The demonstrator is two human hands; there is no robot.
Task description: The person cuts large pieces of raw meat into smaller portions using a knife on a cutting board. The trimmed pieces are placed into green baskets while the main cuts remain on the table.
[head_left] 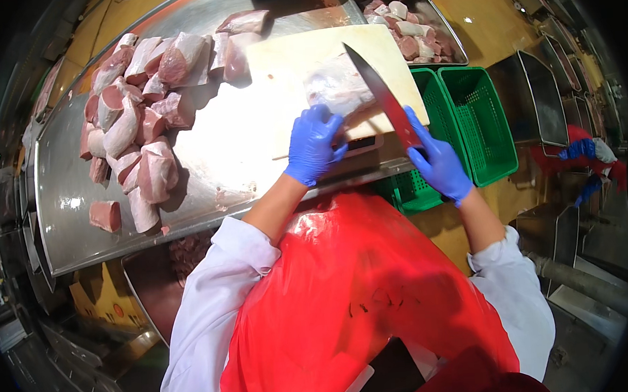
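A pale piece of raw meat (337,87) lies on the white cutting board (277,65). My left hand (314,144), in a blue glove, is at the near left edge of this piece, with its fingers curled; whether they grip it is hard to see. In my right hand (438,165), also gloved in blue, is a large knife (379,91). Its long blade points away from me and slants to the left across the right end of the meat. Whether the edge touches the meat cannot be made out. The knife's handle is mostly hidden by my right hand.
Many raw meat chunks (137,124) are heaped on the left of the metal table (63,204). A metal tray (456,47) of smaller pieces stands at the far right. Green baskets (479,125) sit right of the board. Another worker's blue-gloved hand (577,150) shows at far right.
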